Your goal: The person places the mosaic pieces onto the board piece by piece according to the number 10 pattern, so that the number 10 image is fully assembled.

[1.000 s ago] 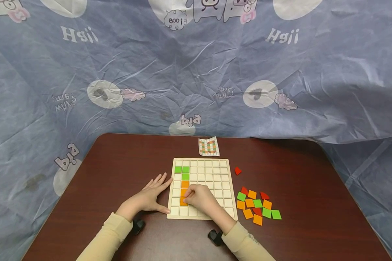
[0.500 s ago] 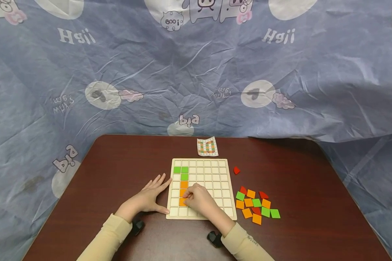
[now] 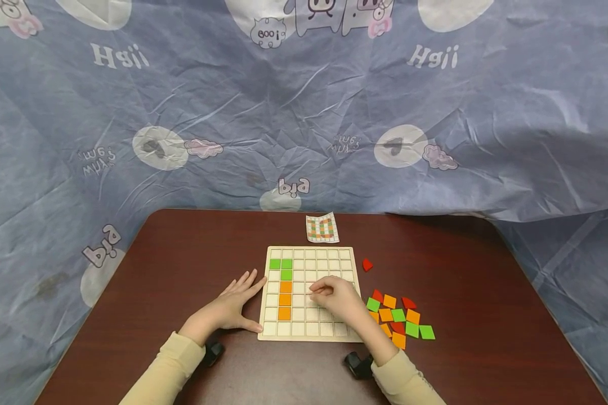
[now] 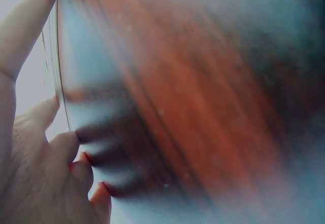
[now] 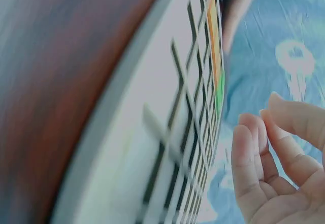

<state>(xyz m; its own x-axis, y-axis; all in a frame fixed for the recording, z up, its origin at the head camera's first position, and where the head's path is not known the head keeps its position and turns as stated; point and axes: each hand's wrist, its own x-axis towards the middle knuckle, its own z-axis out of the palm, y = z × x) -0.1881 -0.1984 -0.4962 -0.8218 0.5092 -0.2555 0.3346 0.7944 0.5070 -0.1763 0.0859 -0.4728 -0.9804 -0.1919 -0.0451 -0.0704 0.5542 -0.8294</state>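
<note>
A cream grid board (image 3: 332, 336) lies on the table. In its second column sit green square tiles (image 3: 286, 275) above orange square tiles (image 3: 285, 300); another green tile is in the first column. My left hand (image 3: 228, 309) rests at the board's left side, fingers spread, its thumb and index finger touching the edge. Over the middle of the board hovers my right hand (image 3: 339, 298), loosely curled. In the right wrist view, thumb and fingertips (image 5: 274, 102) come close together with nothing seen between them. The left wrist view shows left fingers (image 4: 66, 145) against the table and board edge.
Right of the board lies a pile of loose orange, green and red pieces (image 3: 397, 315), partly behind the right forearm. A lone red piece (image 3: 367, 264) is farther back. A small patterned card (image 3: 322, 228) lies behind the board. A blue printed cloth (image 3: 304, 112) hangs beyond the table.
My right hand has let go of the lowest orange tile and moved right and slightly away over the board. That tile now lies fully visible in its cell. The left hand stays put.
</note>
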